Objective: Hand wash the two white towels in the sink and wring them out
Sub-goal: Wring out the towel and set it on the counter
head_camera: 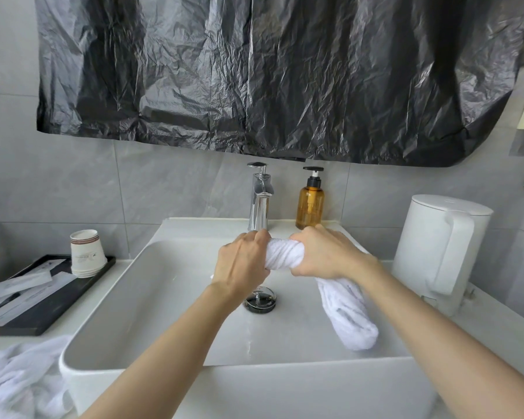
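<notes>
A: Nearest, btm-left: second white towel (15, 379) crumpled on the counter beside the sink (164, 297), cut off by frame edge.
B: Hands?
A: Over the basin, left hand (239, 261) and right hand (324, 252) both curled tight round the first towel (285, 255); fingertips hidden behind cloth. Twisted rope-like btwn fists, ribbed terry. Loose end hangs under right hand, lies in basin.
B: Farther?
A: Glossy white ceramic, metal drain (260, 299), chrome faucet (259, 204), amber pump bottle (309, 201), crinkled black plastic sheet (270, 74) on wall.

Grey tile wall (73, 182). Crumpled black plastic sheet (254, 71) hangs across its upper part. White bench (103, 297) carries black tray (58, 299) left, white kettle (436, 252) right. Light soft, even.
</notes>
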